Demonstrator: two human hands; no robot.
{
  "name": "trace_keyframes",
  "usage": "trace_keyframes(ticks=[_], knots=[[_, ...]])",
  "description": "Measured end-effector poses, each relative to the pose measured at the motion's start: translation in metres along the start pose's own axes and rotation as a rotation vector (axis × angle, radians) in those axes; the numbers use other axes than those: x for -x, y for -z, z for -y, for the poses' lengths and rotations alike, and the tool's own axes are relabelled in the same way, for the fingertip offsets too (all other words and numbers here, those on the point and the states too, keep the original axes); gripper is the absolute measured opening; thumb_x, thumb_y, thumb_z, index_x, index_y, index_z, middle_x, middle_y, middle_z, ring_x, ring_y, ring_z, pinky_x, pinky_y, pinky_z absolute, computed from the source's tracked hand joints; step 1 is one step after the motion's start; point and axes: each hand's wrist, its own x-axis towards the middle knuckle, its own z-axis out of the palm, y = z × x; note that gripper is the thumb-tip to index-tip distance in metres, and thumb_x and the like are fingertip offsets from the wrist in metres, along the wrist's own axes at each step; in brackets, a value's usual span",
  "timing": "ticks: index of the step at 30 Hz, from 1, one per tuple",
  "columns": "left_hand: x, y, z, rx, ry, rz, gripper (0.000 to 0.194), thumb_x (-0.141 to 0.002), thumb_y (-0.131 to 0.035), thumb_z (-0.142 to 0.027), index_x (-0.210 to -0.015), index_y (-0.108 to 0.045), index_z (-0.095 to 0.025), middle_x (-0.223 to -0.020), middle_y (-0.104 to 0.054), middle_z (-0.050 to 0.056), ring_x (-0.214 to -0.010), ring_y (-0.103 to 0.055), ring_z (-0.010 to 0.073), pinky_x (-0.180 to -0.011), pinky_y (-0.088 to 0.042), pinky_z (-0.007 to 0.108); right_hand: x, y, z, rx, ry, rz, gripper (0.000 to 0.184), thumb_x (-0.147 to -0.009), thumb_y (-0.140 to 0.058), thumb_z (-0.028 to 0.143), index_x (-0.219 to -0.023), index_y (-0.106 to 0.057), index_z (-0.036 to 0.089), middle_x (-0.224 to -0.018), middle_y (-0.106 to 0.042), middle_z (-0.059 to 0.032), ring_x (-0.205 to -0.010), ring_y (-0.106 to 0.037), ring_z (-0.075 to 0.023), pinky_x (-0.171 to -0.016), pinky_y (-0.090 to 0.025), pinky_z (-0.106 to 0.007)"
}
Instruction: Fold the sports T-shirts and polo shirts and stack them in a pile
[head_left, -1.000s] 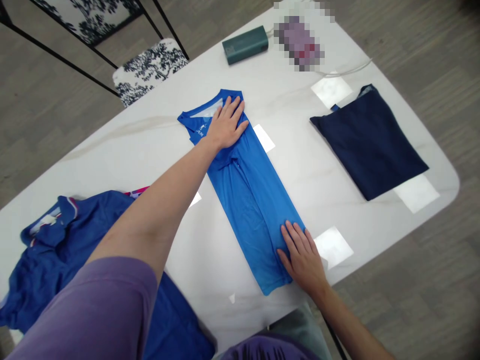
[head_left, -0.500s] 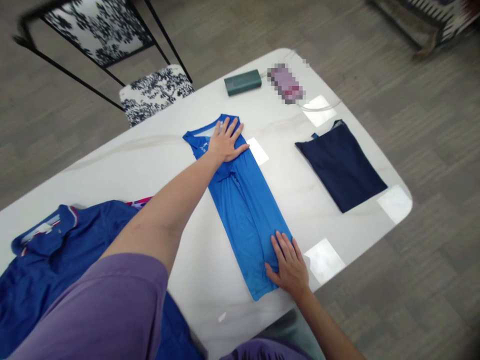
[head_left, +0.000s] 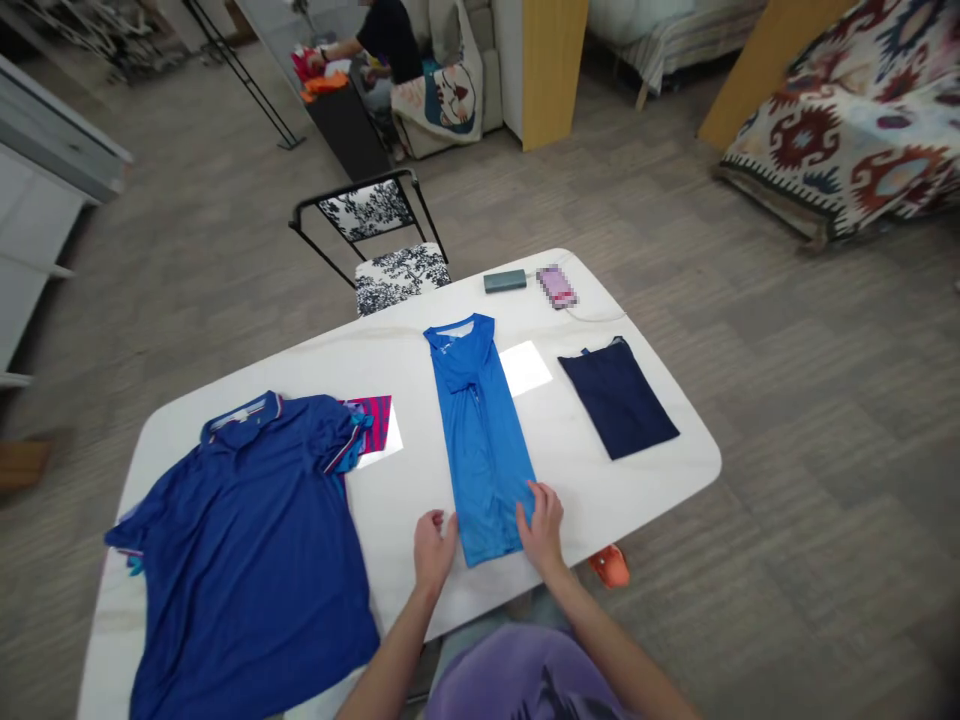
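A blue shirt (head_left: 487, 430) lies folded into a long narrow strip on the white table, its collar toward the far side. My left hand (head_left: 435, 550) is beside its lower left edge, fingers loosely bent and thumb apart, close to the cloth. On the lower right edge rests my right hand (head_left: 543, 528), fingers and thumb spread, touching the fabric. Neither hand visibly grips anything. To the left, a dark blue polo shirt (head_left: 255, 540) is spread out over other garments, with a pink and purple patterned cloth (head_left: 379, 422) showing beneath its sleeve.
A folded navy garment (head_left: 621, 400) lies at the right of the white table (head_left: 405, 470). A dark green power bank (head_left: 505, 281) and a blurred phone (head_left: 556, 287) with a cable sit at the far end. Beyond are a patterned chair (head_left: 401, 275) and another person (head_left: 390, 45).
My left hand has left the shirt's collar area and come back to its near end. The right hand stays at the lower right edge. My view has tilted up, showing more room.
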Motion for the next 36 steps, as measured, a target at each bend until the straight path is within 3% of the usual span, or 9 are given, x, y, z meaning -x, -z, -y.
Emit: trace_keyframes(ticks=[3,7,10,14,22,27,31,34,36], knots=[[0.06,-0.01,0.006,0.012,0.021,0.074,0.032,-0.101,-0.054,-0.06,-0.11,-0.07,-0.035,-0.123,-0.076,0.009,-0.12,-0.076,0.031,-0.105,-0.06,0.043,0.011,0.038,-0.008,0.118,-0.108,0.012,0.049,-0.102,-0.05,0.045,-0.148,-0.054,0.03,-0.152,-0.057,-0.018,-0.143,-0.055,-0.0396,-0.118,-0.045,-0.056],[0.083,-0.019,-0.008,0.036,0.067,0.129,0.034,-0.1,-0.061,-0.058,-0.108,-0.071,-0.027,-0.122,-0.078,0.011,-0.118,-0.075,0.0301,-0.102,-0.057,0.041,0.022,0.073,-0.014,0.193,-0.1,0.102,0.028,-0.097,-0.063,0.043,-0.118,-0.066,0.025,-0.133,-0.064,-0.0176,-0.125,-0.059,-0.0376,-0.107,-0.043,-0.049],[0.081,-0.021,-0.009,0.079,0.106,0.144,0.029,-0.099,-0.065,-0.052,-0.105,-0.069,-0.024,-0.114,-0.08,0.01,-0.112,-0.076,0.028,-0.096,-0.055,0.036,0.027,0.076,-0.009,0.196,-0.039,0.179,0.014,-0.096,-0.066,0.037,-0.1,-0.067,0.024,-0.118,-0.068,-0.0131,-0.119,-0.06,-0.0319,-0.105,-0.041,-0.043],[0.081,-0.018,0.001,0.174,0.138,0.147,0.022,-0.096,-0.07,-0.046,-0.096,-0.064,-0.024,-0.103,-0.079,0.007,-0.104,-0.076,0.0251,-0.091,-0.053,0.032,0.035,0.068,0.003,0.137,-0.003,0.265,0.005,-0.097,-0.061,0.029,-0.099,-0.062,0.025,-0.094,-0.069,-0.0045,-0.097,-0.064,-0.0228,-0.092,-0.042,-0.032],[0.12,-0.004,0.03,0.475,0.079,0.163,0.033,-0.092,-0.074,-0.05,-0.094,-0.052,-0.025,-0.085,-0.073,0.001,-0.088,-0.078,0.0222,-0.081,-0.057,0.031,0.068,0.083,0.031,-0.083,0.052,0.319,0.028,-0.086,-0.058,0.031,-0.115,-0.059,0.028,-0.082,-0.064,0.0057,-0.075,-0.065,-0.02,-0.078,-0.052,-0.03],[0.175,0.015,0.061,0.584,-0.045,0.239,0.047,-0.084,-0.08,-0.052,-0.113,-0.052,-0.029,-0.073,-0.067,-0.006,-0.074,-0.074,0.0205,-0.075,-0.056,0.031,0.126,0.115,0.054,-0.19,0.065,0.253,0.016,-0.08,-0.062,0.039,-0.09,-0.064,0.026,-0.094,-0.068,-0.002,-0.082,-0.068,-0.0217,-0.079,-0.059,-0.037],[0.21,0.04,0.076,0.723,-0.103,0.305,0.054,-0.087,-0.073,-0.059,-0.125,-0.048,-0.031,-0.073,-0.065,-0.007,-0.072,-0.074,0.0197,-0.074,-0.057,0.031,0.171,0.137,0.079,-0.28,0.032,0.148,0.024,-0.084,-0.064,0.051,-0.088,-0.065,0.027,-0.093,-0.065,-0.0038,-0.077,-0.067,-0.022,-0.072,-0.062,-0.038],[0.209,0.074,0.065,0.921,-0.111,0.325,0.056,-0.087,-0.071,-0.064,-0.125,-0.047,-0.031,-0.073,-0.062,-0.007,-0.075,-0.074,0.0198,-0.076,-0.059,0.033,0.171,0.148,0.103,-0.369,0.018,0.092,0.032,-0.087,-0.065,0.06,-0.094,-0.065,0.028,-0.091,-0.065,-0.0034,-0.073,-0.066,-0.0212,-0.069,-0.063,-0.039],[0.192,0.103,0.045,1.005,-0.111,0.3,0.058,-0.086,-0.073,-0.066,-0.124,-0.049,-0.029,-0.075,-0.063,-0.007,-0.077,-0.075,0.0199,-0.078,-0.059,0.033,0.147,0.153,0.121,-0.43,0.015,0.069,0.037,-0.088,-0.067,0.064,-0.097,-0.064,0.028,-0.092,-0.066,-0.0034,-0.077,-0.068,-0.0214,-0.073,-0.064,-0.039]])
